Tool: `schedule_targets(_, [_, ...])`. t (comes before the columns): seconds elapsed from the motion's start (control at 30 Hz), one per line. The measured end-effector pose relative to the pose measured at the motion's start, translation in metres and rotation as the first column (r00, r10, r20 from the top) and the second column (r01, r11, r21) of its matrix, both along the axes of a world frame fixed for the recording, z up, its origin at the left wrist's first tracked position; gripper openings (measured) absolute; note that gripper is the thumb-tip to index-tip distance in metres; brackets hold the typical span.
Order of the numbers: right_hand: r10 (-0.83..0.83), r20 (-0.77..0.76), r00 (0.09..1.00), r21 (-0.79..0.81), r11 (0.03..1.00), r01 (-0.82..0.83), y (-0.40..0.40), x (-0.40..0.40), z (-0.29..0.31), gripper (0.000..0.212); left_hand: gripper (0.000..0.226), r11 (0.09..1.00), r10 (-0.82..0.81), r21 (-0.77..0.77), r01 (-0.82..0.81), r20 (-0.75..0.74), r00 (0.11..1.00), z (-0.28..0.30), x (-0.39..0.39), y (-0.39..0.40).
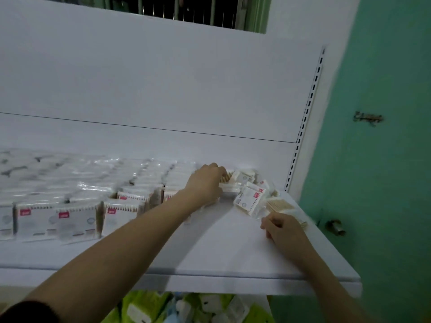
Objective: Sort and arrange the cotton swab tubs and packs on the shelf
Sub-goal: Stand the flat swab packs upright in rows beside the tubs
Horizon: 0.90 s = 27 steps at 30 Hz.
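Spanning the view, a flat white shelf [221,259] is carrying rows of clear cotton swab packs [77,217]. Left hand [205,183] is gripping one pack [229,180] near the back edge; right hand [283,231] is pinching a loose pack [281,206] near the right edge.

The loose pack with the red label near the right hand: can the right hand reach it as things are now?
Probably yes. The right hand rests on the shelf just in front of the loose pack, and nothing lies between them. The left hand is busy further back.
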State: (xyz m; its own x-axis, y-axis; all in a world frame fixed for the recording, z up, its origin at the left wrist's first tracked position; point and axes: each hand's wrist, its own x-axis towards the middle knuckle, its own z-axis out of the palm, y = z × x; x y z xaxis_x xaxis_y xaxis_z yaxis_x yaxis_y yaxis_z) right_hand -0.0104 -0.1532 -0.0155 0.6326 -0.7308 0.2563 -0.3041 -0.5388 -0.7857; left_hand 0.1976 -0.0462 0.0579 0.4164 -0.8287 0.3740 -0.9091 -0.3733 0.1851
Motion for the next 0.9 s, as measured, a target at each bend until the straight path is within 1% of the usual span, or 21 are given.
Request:
schedule_targets(0.07, [-0.001,0.003,1.000,-0.006,1.000,0.001,-0.001,0.002,-0.001,0.026,0.044,0.999,0.025,0.026,-0.025,-0.001,1.000,-0.005,0.004,-0.016])
schedule_targets(0.17, [0.003,-0.002,1.000,-0.010,1.000,-0.003,-0.005,0.005,-0.003,0.025,0.038,0.999,0.051,0.019,-0.051,-0.002,0.999,-0.010,0.009,-0.030])
schedule_targets(0.27, [0.023,0.020,1.000,0.008,1.000,-0.023,-0.010,0.007,-0.006,0.025,0.029,0.997,0.079,0.022,-0.078,-0.045,0.996,-0.018,0.009,-0.039])
schedule_targets(0.33, [0.051,0.054,0.997,0.011,0.999,-0.051,-0.014,0.008,-0.010,0.024,0.029,0.996,0.090,0.028,-0.088,-0.075,0.993,-0.021,0.005,-0.045])
schedule_targets(0.4, [0.078,0.073,0.994,0.025,0.997,-0.080,-0.017,0.009,-0.014,0.026,0.031,0.992,0.121,0.032,-0.119,-0.057,0.991,-0.019,0.000,-0.050])
schedule_targets(0.47, [0.100,0.082,0.992,0.043,0.994,-0.104,-0.019,0.009,-0.016,0.027,0.033,0.989,0.146,0.005,-0.146,-0.038,0.988,-0.011,-0.004,-0.052])
schedule_targets(0.53, [0.123,0.068,0.990,0.030,0.992,-0.126,-0.018,0.008,-0.016,0.028,0.030,0.985,0.164,-0.039,-0.167,-0.075,0.984,0.003,-0.012,-0.048])
schedule_targets(0.6, [0.145,0.017,0.989,-0.054,0.988,-0.144,-0.015,0.007,-0.015,0.029,0.026,0.979,0.164,-0.098,-0.177,-0.128,0.978,0.017,-0.019,-0.039])
schedule_targets(0.67, [0.165,-0.083,0.983,-0.215,0.960,-0.179,-0.010,0.004,-0.013,0.029,0.025,0.971,0.163,-0.149,-0.188,-0.166,0.973,0.030,-0.027,-0.021])
schedule_targets(0.77, [0.191,-0.223,0.956,-0.467,0.840,-0.277,-0.001,0.003,-0.011,0.021,0.027,0.948,0.168,-0.222,-0.230,-0.268,0.949,0.049,-0.037,0.023])
schedule_targets(0.83, [0.242,-0.263,0.934,-0.539,0.766,-0.350,0.002,0.009,-0.009,0.013,0.030,0.946,0.185,-0.212,-0.245,-0.268,0.946,0.059,-0.043,0.058])
schedule_targets(0.9, [0.311,-0.272,0.910,-0.559,0.719,-0.413,0.003,0.020,-0.010,0.009,0.029,0.952,0.227,-0.149,-0.269,-0.250,0.941,0.063,-0.046,0.088])
